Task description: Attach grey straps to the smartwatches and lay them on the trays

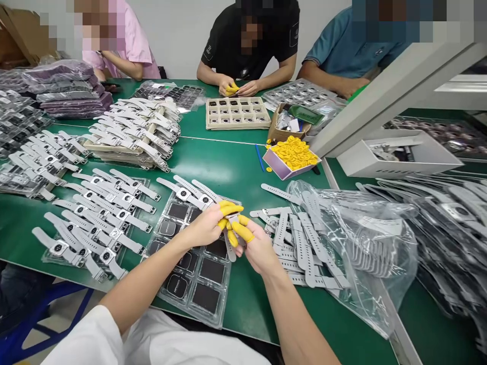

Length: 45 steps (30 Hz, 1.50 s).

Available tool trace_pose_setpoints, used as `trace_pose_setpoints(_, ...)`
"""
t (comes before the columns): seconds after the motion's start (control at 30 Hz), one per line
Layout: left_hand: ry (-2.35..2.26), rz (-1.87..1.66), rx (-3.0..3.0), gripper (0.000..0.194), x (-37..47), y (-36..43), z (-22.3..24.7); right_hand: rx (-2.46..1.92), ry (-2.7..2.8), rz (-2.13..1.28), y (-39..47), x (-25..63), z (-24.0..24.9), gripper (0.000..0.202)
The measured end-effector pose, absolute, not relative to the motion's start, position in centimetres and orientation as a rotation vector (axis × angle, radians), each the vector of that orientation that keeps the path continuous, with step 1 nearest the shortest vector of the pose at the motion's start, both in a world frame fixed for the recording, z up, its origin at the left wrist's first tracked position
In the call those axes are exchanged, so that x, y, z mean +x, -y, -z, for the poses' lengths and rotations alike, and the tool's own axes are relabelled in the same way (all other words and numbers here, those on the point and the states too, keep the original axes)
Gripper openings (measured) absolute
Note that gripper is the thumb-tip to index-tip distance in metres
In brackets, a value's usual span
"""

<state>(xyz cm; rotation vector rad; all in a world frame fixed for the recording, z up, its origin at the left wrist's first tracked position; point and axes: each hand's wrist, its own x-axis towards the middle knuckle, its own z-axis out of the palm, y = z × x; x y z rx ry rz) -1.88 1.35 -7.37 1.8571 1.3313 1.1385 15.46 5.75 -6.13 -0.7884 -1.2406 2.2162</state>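
A white sleeve (pixel 114 339) sits nearest the camera. Above it, the left hand (pixel 207 228) and right hand (pixel 254 243), fingertips in yellow covers, meet over a clear tray (pixel 198 284) on the green surface (pixel 228 162). Both grips pinch a small watch body (pixel 231 219) with a grey strap (pixel 229 251) hanging from it. This looks like strap fitting; the join calls for careful alignment. Loose straps (pixel 300 238) lie just right.

Green worktable (pixel 228 167), plain white wall (pixel 178 35) behind, blue stool (pixel 26 324) below
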Motion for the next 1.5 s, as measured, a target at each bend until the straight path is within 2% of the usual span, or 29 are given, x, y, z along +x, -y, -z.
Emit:
trace_pose_setpoints(0.37, -1.381, -1.164, 1.919, 0.05, -1.7, -1.4, 7.1, -0.739, 0.963, -2.305, -5.8, 14.9, 6.0, 0.035)
trace_pose_setpoints(0.53, -1.379, -1.072, 1.933, 0.049, -1.6, -1.0, 6.2, -0.687, 0.851, -2.317, -5.8, 14.9, 6.0, 0.035)
trace_pose_setpoints(0.83, -1.497, -0.898, 2.193, 0.041, -2.2, -0.9, 5.5, -0.808, 0.914, -2.324, -5.9, 15.0, 6.3, 0.039)
trace_pose_setpoints(1.07, -1.387, -0.986, 2.139, 0.039, -2.4, -0.8, 4.8, -0.822, 0.965, -2.309, -6.0, 15.0, 5.9, 0.035)
trace_pose_setpoints(1.2, -1.465, -0.928, 2.173, 0.04, -2.2, -0.8, 4.9, -0.772, 0.837, -2.384, -6.0, 14.9, 5.8, 0.034)
trace_pose_setpoints(1.4, -1.566, -0.734, 2.249, 0.038, -2.1, -0.7, 4.8, -0.872, 0.937, -2.336, -5.8, 15.0, 6.0, 0.038)
trace_pose_setpoints(1.5, -1.529, -0.803, 2.158, 0.036, -2.1, -0.7, 4.7, -0.844, 0.94, -2.334, -5.6, 14.9, 6.0, 0.037)
